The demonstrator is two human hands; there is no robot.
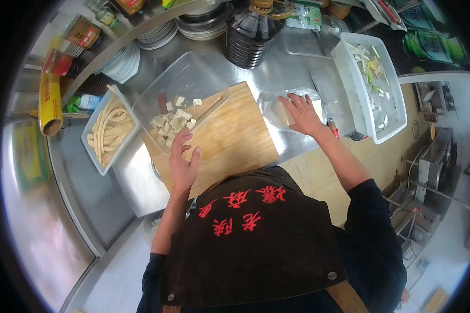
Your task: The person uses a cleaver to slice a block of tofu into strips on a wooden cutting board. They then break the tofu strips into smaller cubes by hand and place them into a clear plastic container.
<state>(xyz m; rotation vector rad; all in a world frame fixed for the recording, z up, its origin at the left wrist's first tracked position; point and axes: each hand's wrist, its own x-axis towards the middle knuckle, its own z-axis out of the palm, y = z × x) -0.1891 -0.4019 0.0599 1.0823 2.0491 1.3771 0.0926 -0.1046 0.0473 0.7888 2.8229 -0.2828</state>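
My right hand point(302, 113) lies over a pale block of what looks like tofu point(317, 108) on a clear plastic bag point(267, 102); whether the fingers grip it is hard to tell. Fingers apart and curved, my left hand point(184, 160) is at the near edge of a clear plastic container point(215, 74), with nothing in it. Small white cubes point(175, 124) and a reddish-brown piece point(161, 103) are in that container, which overlaps a wooden cutting board point(235, 133). Right of the bag, a knife blade point(314, 81) shows partly, near a wooden handle point(331, 124) with red on it.
A tub of wide noodle-like strips point(111, 127) stands left. At right is a white bin point(399, 113) with chopped scallions and scraps. Behind are stacked plates point(156, 34), a large dark bottle point(248, 43) and a metal tray point(307, 45). A shelf edge point(141, 29) crosses the upper left.
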